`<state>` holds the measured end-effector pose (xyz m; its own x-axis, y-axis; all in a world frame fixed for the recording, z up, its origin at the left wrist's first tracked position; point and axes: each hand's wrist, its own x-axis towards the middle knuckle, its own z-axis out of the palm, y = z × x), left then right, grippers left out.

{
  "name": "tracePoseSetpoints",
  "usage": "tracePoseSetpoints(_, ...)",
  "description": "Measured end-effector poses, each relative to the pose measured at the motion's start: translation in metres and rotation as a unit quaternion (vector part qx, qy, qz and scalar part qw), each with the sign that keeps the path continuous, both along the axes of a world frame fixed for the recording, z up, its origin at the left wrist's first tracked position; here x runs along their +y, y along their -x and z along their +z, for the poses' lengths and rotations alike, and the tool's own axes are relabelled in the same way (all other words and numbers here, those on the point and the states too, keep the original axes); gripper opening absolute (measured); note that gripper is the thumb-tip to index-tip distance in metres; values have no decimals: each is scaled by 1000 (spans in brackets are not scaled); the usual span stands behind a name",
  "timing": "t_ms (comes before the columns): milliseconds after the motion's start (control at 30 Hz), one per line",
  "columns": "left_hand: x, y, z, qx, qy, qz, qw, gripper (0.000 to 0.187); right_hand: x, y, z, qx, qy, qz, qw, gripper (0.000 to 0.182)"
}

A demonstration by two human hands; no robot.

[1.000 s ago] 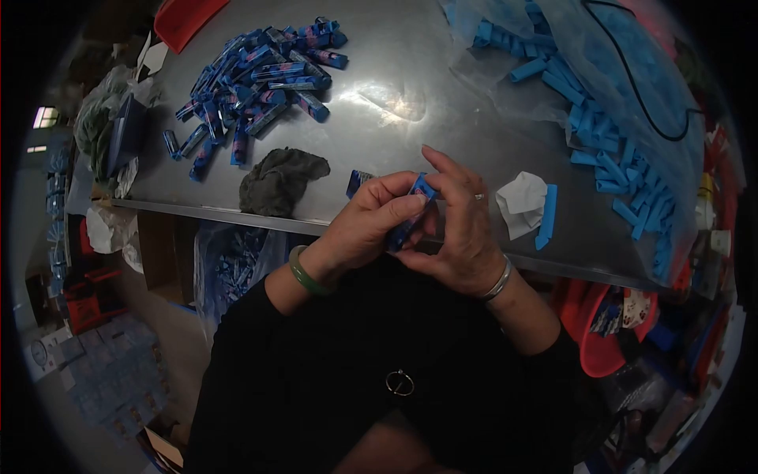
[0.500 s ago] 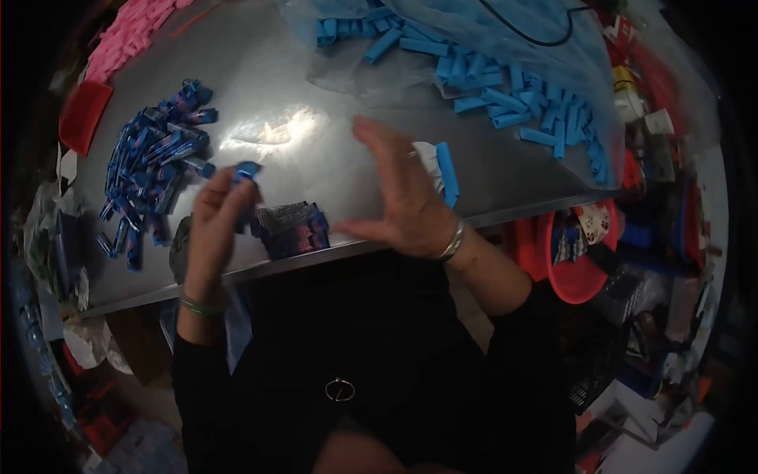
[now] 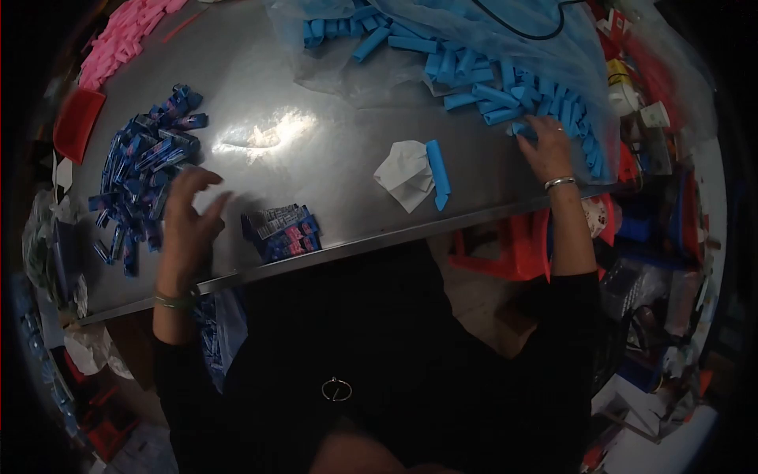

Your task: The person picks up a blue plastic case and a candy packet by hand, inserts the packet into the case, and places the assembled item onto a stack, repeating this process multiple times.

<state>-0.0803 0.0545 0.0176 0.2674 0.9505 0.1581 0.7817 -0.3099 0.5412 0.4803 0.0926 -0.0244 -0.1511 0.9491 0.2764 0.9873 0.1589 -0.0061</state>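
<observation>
My left hand [image 3: 189, 217] hovers beside the pile of dark blue packets [image 3: 146, 170], its fingers apart and nothing between them. Right of it, by the table's front edge, lies a small stack of packets [image 3: 290, 233] with pink and silver print. My right hand [image 3: 546, 146] is at the right end of the light blue pieces [image 3: 493, 96], its fingers closed on one light blue piece [image 3: 521, 129]. A crumpled white sheet [image 3: 405, 175] lies mid-table, with a single light blue strip [image 3: 438, 174] along its right side.
Clear plastic sheeting [image 3: 347, 75] lies around the light blue pieces. Pink pieces [image 3: 126, 39] and a red scoop [image 3: 77, 122] are at the far left. The metal table's front edge [image 3: 379, 243] runs before me. A red stool [image 3: 505, 253] stands below it.
My right hand has moved right from mid-table to the light blue pieces and closed on one. My left hand has opened and no longer holds a dark blue packet. The white sheet is now uncovered.
</observation>
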Motion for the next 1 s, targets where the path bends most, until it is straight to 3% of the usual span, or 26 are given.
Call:
tracePoseSetpoints(100, -31, -48, -1, 5, 54, -43, 998, 29, 8, 0, -13, 21, 57, 22, 998, 32)
tracePoseSetpoints(200, -43, -51, -20, 49, 41, -77, 995, 28, 12, -13, -25, 18, 39, 48, 998, 30)
tracePoseSetpoints(267, -43, -50, -26, -27, 88, -60, 994, 28, 7, -1, -12, 42, 32, 48, 997, 32)
tracePoseSetpoints(333, -43, -48, -28, -52, 110, -37, 992, 28, 6, 6, -10, 69, -51, 79, 993, 32)
tracePoseSetpoints(500, -45, -49, -33, -109, 125, -17, 986, 23, -19, 82, 51, 240, -8, 17, 971, 29)
tracePoseSetpoints(567, -47, -51, -37, -196, 160, 29, 967, 21, -24, 104, 61, 296, 4, 3, 955, 27)
tracePoseSetpoints(633, -46, -50, -41, -189, 157, 24, 969, 20, -26, 126, 69, 435, 6, 80, 897, 25)
tracePoseSetpoints(667, -46, -49, -42, -181, 155, 18, 971, 19, -27, 138, 74, 434, 7, 81, 897, 25)
tracePoseSetpoints(733, -47, -50, -42, -178, 161, 24, 970, 19, -29, 161, 81, 569, 123, 108, 806, 27)
tracePoseSetpoints(767, -47, -52, -41, -175, 168, 29, 970, 20, -29, 172, 81, 569, 123, 109, 806, 27)
tracePoseSetpoints(833, -48, -58, -37, -196, 149, 44, 968, 20, -28, 192, 77, 629, 194, 147, 738, 28)
tracePoseSetpoints(900, -47, -57, -38, -216, 131, 59, 966, 21, -26, 205, 72, 637, 213, 151, 726, 29)
tracePoseSetpoints(967, -44, -52, -42, -74, 33, -20, 997, 21, -25, 214, 67, 643, 233, 156, 713, 31)
tracePoseSetpoints(1000, -44, -52, -42, -74, 33, -19, 997, 21, -25, 217, 65, 647, 254, 160, 700, 31)
